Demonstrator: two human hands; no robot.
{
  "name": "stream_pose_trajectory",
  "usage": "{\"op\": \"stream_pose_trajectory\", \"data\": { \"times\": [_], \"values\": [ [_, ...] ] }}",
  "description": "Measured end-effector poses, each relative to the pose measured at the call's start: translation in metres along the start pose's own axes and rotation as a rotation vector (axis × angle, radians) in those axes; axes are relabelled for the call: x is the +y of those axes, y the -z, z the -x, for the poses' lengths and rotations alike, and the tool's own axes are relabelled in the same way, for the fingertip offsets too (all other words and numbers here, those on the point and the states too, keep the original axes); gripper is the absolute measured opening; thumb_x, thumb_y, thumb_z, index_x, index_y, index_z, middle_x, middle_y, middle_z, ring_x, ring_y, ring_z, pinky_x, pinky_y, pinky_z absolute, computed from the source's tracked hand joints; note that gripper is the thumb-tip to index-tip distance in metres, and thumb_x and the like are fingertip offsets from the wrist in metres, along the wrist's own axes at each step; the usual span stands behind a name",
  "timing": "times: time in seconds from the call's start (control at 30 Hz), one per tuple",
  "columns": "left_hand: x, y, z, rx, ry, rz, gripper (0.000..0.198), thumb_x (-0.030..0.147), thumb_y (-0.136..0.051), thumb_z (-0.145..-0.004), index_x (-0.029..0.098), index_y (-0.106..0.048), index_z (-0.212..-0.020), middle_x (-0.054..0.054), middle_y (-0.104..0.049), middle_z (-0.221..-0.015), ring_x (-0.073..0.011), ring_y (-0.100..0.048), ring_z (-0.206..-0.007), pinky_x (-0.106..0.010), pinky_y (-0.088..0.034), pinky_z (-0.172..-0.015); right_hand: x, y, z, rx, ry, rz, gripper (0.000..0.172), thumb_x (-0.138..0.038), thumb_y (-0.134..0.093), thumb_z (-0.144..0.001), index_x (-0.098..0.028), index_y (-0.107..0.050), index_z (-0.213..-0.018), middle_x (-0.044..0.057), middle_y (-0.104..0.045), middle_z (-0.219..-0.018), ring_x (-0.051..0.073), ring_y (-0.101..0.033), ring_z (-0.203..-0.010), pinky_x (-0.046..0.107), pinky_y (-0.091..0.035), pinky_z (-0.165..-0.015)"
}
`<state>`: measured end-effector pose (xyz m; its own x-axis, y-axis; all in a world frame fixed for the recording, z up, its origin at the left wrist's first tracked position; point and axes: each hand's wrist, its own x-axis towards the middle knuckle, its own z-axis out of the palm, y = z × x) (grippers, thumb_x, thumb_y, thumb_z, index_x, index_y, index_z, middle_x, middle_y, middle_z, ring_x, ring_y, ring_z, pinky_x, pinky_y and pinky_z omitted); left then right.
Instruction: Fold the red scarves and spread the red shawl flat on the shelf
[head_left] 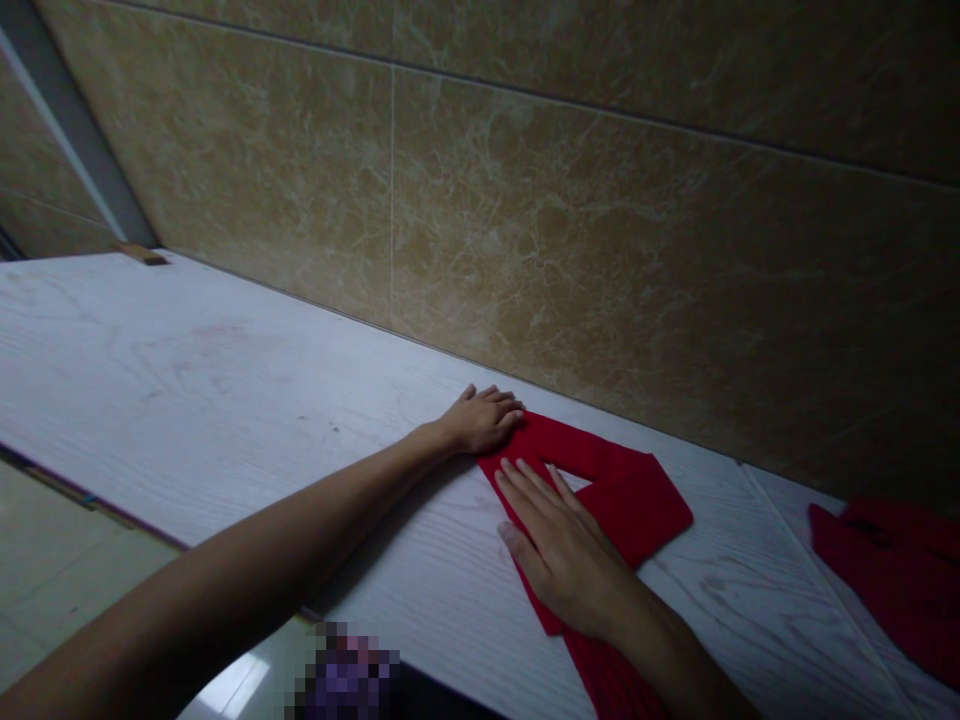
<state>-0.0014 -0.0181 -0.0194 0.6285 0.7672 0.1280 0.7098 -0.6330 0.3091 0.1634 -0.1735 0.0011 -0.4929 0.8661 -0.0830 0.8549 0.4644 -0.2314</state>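
The left hand (484, 421) and right hand (559, 552), fingers extended and gripping nothing, should press the lower-centre red cloth (645, 503) evenly against the desk (262, 375).

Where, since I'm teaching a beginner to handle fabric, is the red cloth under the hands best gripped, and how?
Probably by the folded right end of the red cloth, pinched, coming from the person's right: that end juts out uncovered on the white surface, while the left hand lies on the upper-left corner and the right hand lies across the lower part.
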Motion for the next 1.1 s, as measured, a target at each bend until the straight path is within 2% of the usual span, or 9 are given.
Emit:
{"op": "stream_pose_trajectory", "data": {
  "times": [0.17, 0.37, 0.73, 1.1],
  "values": [
    [0.003, 0.003, 0.001, -0.009, 0.008, -0.005, 0.052, 0.043, -0.022, -0.107, 0.024, -0.053, -0.144, -0.01, -0.05, -0.157, -0.0288, -0.042, -0.147, -0.062, -0.028, -0.12, -0.001, 0.001, 0.0, 0.011, 0.004, -0.001, 0.059, -0.042, -0.034, -0.108, -0.014, -0.035, -0.16, 0.007, -0.03, -0.165, 0.022, -0.021, -0.156, 0.052, -0.014, -0.129],
    [0.005, 0.005, 0.001, -0.016, 0.008, -0.004, 0.051, 0.043, -0.022, -0.107, 0.025, -0.053, -0.144, -0.009, -0.049, -0.157, -0.0294, -0.038, -0.149, -0.063, -0.028, -0.12, 0.002, -0.004, 0.002, 0.069, 0.035, -0.013, 0.061, -0.049, -0.037, -0.108, -0.016, -0.038, -0.158, 0.008, -0.031, -0.165, 0.023, -0.02, -0.156, 0.055, -0.007, -0.129],
    [0.004, 0.005, 0.001, -0.022, 0.016, -0.008, 0.051, 0.044, -0.023, -0.107, 0.025, -0.053, -0.144, -0.009, -0.049, -0.158, -0.0278, -0.039, -0.148, -0.061, -0.027, -0.121, -0.004, 0.005, 0.001, 0.01, -0.004, -0.009, 0.062, -0.052, -0.038, -0.107, -0.016, -0.038, -0.158, 0.007, -0.032, -0.165, 0.025, -0.022, -0.156, 0.06, 0.0, -0.128],
    [0.004, 0.005, 0.001, -0.019, 0.023, 0.002, 0.053, 0.045, -0.022, -0.107, 0.025, -0.053, -0.145, -0.01, -0.048, -0.158, -0.0295, -0.038, -0.15, -0.064, -0.026, -0.121, -0.006, 0.006, 0.0, 0.023, -0.018, -0.052, 0.061, -0.052, -0.039, -0.107, -0.018, -0.038, -0.158, 0.006, -0.032, -0.165, 0.025, -0.023, -0.155, 0.059, 0.008, -0.127]
  ]
}}
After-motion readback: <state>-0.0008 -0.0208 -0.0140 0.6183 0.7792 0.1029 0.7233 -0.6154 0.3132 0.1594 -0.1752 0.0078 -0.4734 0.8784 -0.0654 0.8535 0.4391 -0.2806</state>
